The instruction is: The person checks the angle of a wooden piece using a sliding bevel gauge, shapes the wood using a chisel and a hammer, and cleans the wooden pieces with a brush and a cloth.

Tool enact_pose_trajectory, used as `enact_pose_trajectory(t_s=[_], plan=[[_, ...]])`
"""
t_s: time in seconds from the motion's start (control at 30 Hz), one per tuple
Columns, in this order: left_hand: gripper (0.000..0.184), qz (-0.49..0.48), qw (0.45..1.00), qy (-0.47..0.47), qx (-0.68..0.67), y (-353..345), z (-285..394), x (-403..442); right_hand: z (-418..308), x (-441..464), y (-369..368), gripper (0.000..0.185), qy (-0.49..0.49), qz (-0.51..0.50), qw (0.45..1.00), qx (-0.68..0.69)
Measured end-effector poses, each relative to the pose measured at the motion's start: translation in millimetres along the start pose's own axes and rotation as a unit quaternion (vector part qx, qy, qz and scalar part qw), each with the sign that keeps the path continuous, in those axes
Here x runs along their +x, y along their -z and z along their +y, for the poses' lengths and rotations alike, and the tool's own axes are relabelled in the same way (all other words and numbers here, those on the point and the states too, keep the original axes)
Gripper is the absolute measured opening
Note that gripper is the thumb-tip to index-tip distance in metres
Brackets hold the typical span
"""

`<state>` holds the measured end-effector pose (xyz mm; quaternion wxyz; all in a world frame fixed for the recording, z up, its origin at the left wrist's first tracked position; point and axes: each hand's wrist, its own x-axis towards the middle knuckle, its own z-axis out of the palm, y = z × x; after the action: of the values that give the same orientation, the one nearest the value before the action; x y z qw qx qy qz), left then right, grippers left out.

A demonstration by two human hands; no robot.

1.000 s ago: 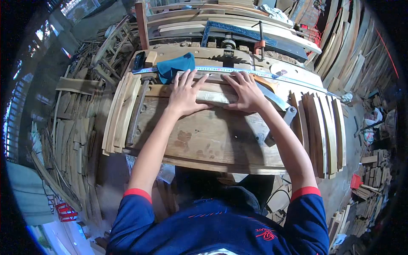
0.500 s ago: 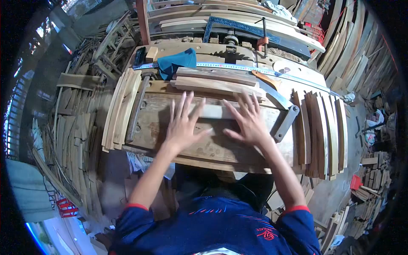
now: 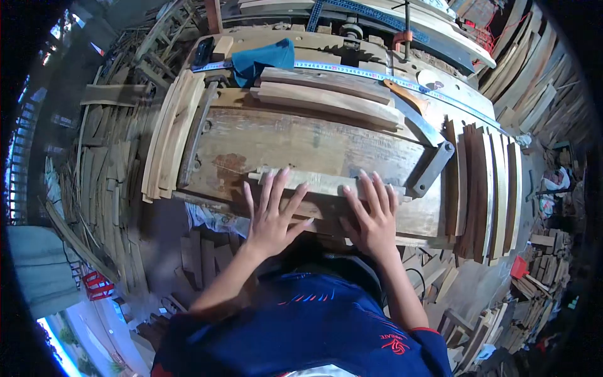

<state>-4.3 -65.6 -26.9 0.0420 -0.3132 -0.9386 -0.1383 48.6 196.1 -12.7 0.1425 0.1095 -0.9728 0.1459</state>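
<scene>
The left hand and right hand, fingers fanned wide, touch but don't clasp a pale strip on the bench (two wood pieces lie behind).

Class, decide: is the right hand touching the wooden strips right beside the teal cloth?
Apart: the head view shows board surface between the right hand and those wooden strips.

On our workbench, a wooden strip lies near the front edge. Behind it we have two wooden pieces, then a tape measure with a cloth across its left part. Slats flank us left, more slats right.
</scene>
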Motion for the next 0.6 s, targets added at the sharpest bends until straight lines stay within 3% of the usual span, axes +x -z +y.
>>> enact_pose_trajectory(t_s=[0.23, 0.33, 0.37, 0.43, 0.47, 0.57, 0.6], plan=[[0.083, -0.061, 0.997, 0.003, 0.040, 34.6, -2.9, 26.3, 3.1, 28.3, -5.7, 0.068, -0.025, 0.045, 0.999, 0.017], [0.083, -0.082, 0.994, -0.031, -0.067, 58.5, -30.5, 50.7, 3.3, 26.9, -6.2, 0.068, -0.031, 0.048, 0.998, 0.025], [0.086, -0.063, 0.989, -0.004, -0.133, 65.5, -42.4, 68.3, 2.3, 26.8, -6.4, 0.068, -0.033, 0.050, 0.998, 0.028], [0.080, -0.025, 0.993, 0.093, -0.072, 91.2, -54.7, 106.9, 1.3, 27.3, -5.4, 0.067, -0.038, 0.057, 0.997, 0.028], [0.075, 0.028, 0.985, 0.077, -0.150, 103.9, -58.7, 134.7, 1.0, 27.7, -5.3, 0.066, -0.035, 0.063, 0.997, 0.029], [0.058, 0.149, 0.985, 0.071, -0.054, 87.1, -101.2, 226.7, 1.5, 26.7, -6.8, 0.063, -0.033, 0.076, 0.996, 0.027], [0.058, 0.124, 0.985, 0.120, -0.010, 86.9, -100.9, 253.7, 1.5, 25.5, -7.2, 0.062, -0.035, 0.081, 0.996, 0.021]])
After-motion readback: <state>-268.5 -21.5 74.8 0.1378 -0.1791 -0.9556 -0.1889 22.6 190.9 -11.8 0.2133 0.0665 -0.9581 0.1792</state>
